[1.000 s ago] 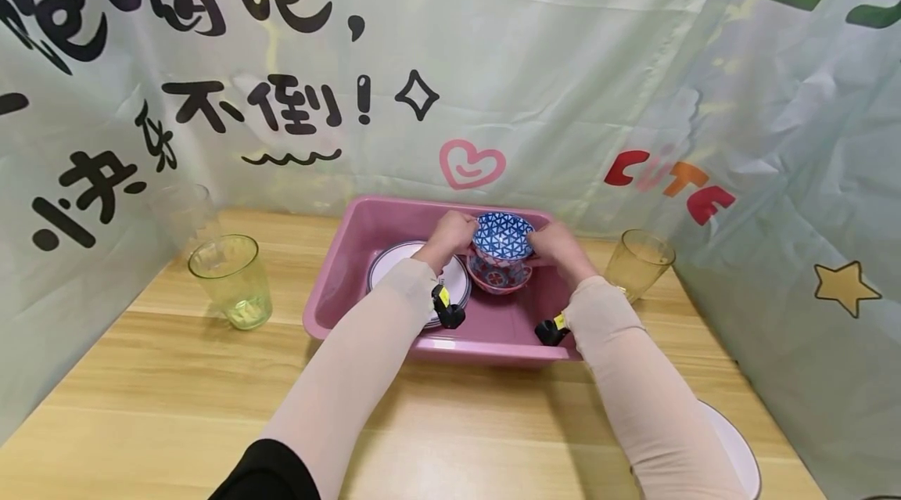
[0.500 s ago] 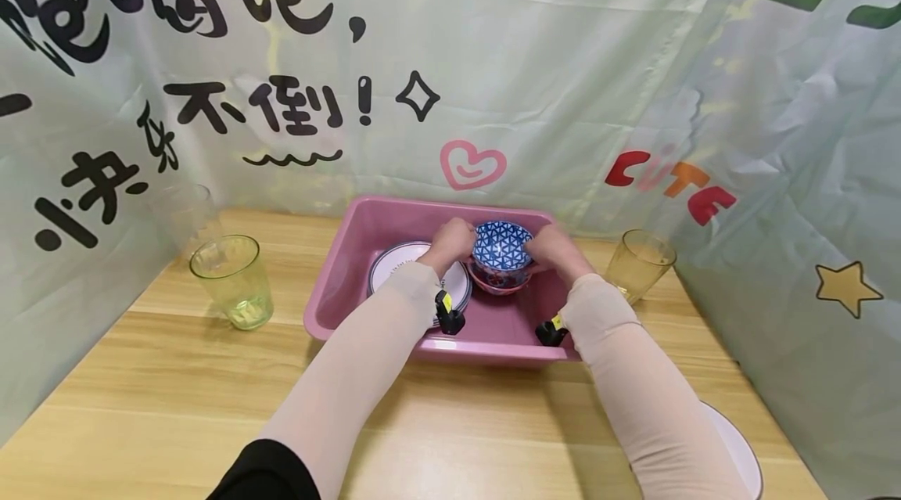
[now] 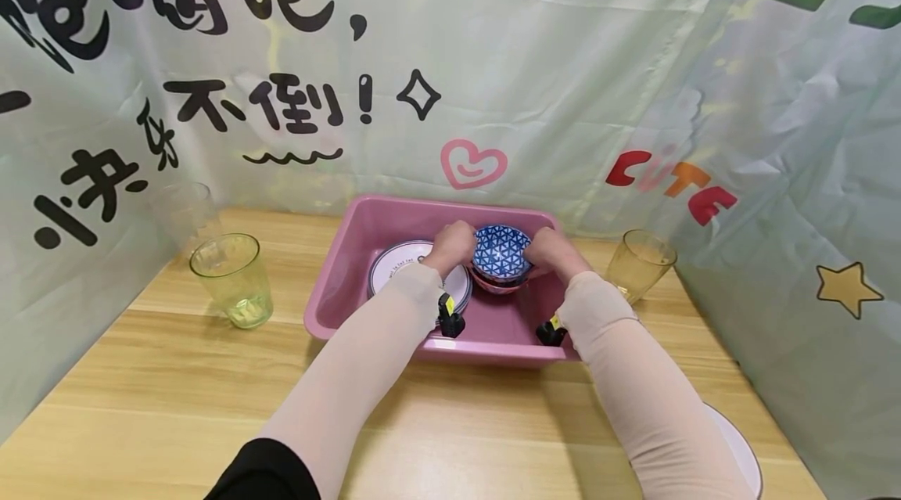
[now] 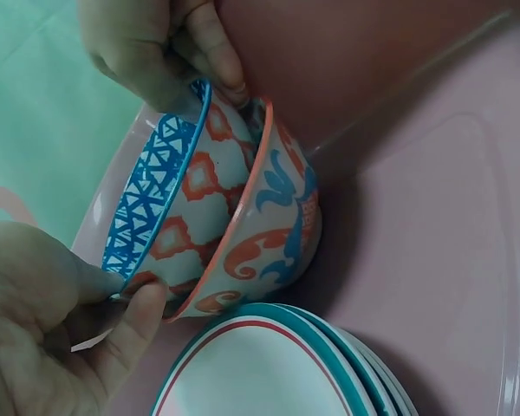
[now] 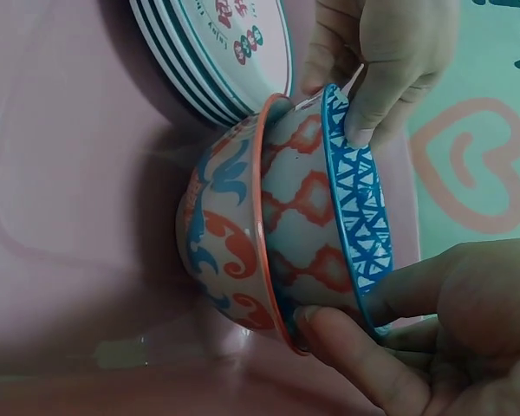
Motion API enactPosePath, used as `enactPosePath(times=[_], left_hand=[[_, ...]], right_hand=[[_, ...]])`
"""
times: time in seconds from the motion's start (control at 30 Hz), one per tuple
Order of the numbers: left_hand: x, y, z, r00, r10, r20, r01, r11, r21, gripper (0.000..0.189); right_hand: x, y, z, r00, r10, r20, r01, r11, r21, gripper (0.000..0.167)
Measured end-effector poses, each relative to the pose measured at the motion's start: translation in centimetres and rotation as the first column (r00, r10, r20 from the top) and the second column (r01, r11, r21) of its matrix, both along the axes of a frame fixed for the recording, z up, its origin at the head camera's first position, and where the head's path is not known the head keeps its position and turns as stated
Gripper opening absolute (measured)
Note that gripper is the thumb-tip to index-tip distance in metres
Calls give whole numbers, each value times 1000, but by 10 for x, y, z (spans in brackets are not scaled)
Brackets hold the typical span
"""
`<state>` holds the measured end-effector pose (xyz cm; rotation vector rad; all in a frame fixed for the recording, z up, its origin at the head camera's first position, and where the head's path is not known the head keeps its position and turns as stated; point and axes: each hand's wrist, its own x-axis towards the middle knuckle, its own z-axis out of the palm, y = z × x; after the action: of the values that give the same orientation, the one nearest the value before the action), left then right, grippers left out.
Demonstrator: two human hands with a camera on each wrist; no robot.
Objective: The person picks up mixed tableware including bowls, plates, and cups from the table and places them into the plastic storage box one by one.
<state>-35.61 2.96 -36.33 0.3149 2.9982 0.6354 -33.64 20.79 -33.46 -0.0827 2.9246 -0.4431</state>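
Observation:
A bowl with a blue triangle-patterned inside (image 3: 500, 251) and red marks outside sits nested partway in an orange-rimmed bowl (image 4: 269, 225) on the floor of the pink basin (image 3: 514, 332). My left hand (image 3: 454, 243) pinches the blue bowl's rim on its left side, thumb inside the rim. On the opposite side my right hand (image 3: 554, 251) pinches the same rim between thumb and fingers. Left of the bowls lies a stack of white plates (image 3: 394, 259) with dark rims, partly hidden behind my left wrist.
A green glass (image 3: 235, 281) stands left of the basin, with a clear glass (image 3: 184, 210) behind it. To the right is a yellow glass (image 3: 639, 261). A white plate (image 3: 735, 445) shows partly behind my right forearm. Printed cloth (image 3: 549, 54) hangs around the wooden table (image 3: 450, 429).
Both hands have lowered the blue-patterned bowl into the orange-rimmed bowl below it. Less of the lower bowl shows now. The plates and glasses have stayed put.

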Motion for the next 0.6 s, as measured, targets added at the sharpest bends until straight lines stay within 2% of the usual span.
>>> enactPosePath(times=[0.2, 0.33, 0.43, 0.6], left_hand=[[1, 0, 0, 1000, 23, 21, -23, 999, 29, 42], [2, 1, 0, 1000, 22, 18, -22, 1000, 4, 44], [2, 2, -1, 1000, 18, 13, -18, 1000, -25, 45], [-4, 4, -5, 1000, 7, 7, -6, 998, -67, 48]], right_hand=[[0, -2, 0, 998, -20, 57, 23, 998, -65, 11], [-1, -2, -1, 996, -40, 81, 47, 995, -87, 8], [-2, -3, -1, 994, -50, 96, 58, 995, -77, 7], [-2, -2, -1, 997, -20, 74, 21, 1000, -11, 3]])
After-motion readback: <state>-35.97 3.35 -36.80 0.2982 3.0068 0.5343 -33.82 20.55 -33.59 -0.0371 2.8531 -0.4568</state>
